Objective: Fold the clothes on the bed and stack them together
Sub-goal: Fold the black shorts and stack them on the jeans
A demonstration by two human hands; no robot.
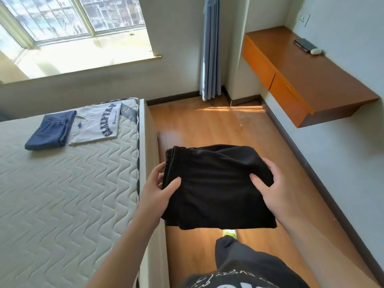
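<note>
Bedside, the left hand (pixel 161 183) and right hand (pixel 270 183) each pinch folded black shorts (pixel 216 188) above the floor. Keeping them level should help them land squarely on the folded blue shorts (pixel 49 132) or the white T-shirt (pixel 97 125).

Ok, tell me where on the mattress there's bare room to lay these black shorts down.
The mattress is bare from its near end up to the folded blue shorts and white T-shirt. Those two crowd the far corner by the window. Both hands hold the black shorts over the floor.
</note>
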